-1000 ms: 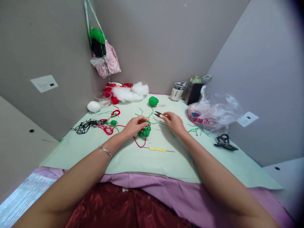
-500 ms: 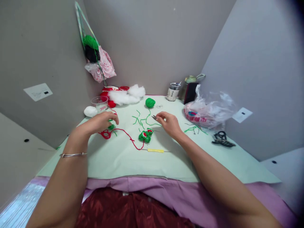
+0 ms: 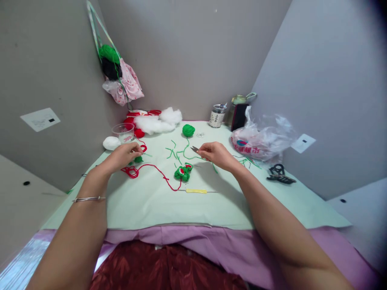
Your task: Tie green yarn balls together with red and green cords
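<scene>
My right hand [image 3: 219,155] is closed around small scissors [image 3: 194,149], blades pointing left and slightly parted; the handles are hidden in the fingers. Pinched fingers of my left hand [image 3: 123,156] hold a strand of green yarn [image 3: 148,154] that sticks out to the right. Directly below that hand is a green crocheted piece [image 3: 138,160], partly covered; whether the hand also grips it I cannot tell. Between the hands lie green crocheted pieces with red-and-white centres [image 3: 182,173], joined to a red yarn strand [image 3: 155,165]. A yellow-handled crochet hook [image 3: 196,191] lies nearer me.
Green yarn ball [image 3: 188,130], cut green strands [image 3: 173,153], white stuffing [image 3: 155,124] and a clear plastic cup [image 3: 123,133] lie farther back. To the right are a pen tin [image 3: 217,117], phone [image 3: 240,117], plastic bag [image 3: 256,141] and black hair claw [image 3: 280,175].
My left hand has gone from loosely curled fingers to a pinch, with a green strand now showing at its fingertips. The scissors stay in my right hand. The whole view has shifted slightly.
</scene>
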`<state>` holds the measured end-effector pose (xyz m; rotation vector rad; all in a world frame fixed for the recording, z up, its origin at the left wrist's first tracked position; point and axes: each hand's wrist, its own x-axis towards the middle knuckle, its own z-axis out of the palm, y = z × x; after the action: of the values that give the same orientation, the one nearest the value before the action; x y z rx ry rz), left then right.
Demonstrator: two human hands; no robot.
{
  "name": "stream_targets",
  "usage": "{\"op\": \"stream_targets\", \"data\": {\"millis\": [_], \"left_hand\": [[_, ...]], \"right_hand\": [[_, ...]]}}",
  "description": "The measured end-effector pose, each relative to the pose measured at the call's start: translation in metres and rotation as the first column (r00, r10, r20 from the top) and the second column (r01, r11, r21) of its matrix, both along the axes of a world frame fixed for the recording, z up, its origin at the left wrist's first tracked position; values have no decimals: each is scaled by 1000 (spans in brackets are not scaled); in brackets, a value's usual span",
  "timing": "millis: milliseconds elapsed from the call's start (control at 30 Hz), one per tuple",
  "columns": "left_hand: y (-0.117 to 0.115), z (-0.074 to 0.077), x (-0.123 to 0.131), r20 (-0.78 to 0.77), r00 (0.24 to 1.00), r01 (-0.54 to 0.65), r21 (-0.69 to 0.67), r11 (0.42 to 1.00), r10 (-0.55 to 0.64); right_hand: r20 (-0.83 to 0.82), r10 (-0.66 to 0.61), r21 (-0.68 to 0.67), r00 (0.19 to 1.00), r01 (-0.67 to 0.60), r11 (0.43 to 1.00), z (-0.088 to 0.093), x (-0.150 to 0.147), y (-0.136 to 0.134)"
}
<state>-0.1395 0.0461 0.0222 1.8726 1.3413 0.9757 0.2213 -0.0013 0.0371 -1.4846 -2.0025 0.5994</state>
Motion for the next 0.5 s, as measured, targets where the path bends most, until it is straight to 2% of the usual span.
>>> {"op": "stream_targets", "data": {"millis": [67,167,300,400,500], "left_hand": [[-5,8,5,-41,999,33,48,998,-31],[-14,21,17,28,999,37,106,994,-40],[-28,39,38,213,970,93,124,988,-118],[-35,49,53,243,941,227,60,972,-234],[-35,53,70,236,920,322,-1,947,-313]], "right_hand": [[83,0,23,997,-1,1000,-1,1,-1],[279,34,35,960,-46,998,-8,-3,-2],[577,46,75,816,-109,991,-23,-16,-4],[696,24,97,717,-127,987,-30,-26,-4],[737,28,91,675,-140,986,-31,-31,-5]]}}
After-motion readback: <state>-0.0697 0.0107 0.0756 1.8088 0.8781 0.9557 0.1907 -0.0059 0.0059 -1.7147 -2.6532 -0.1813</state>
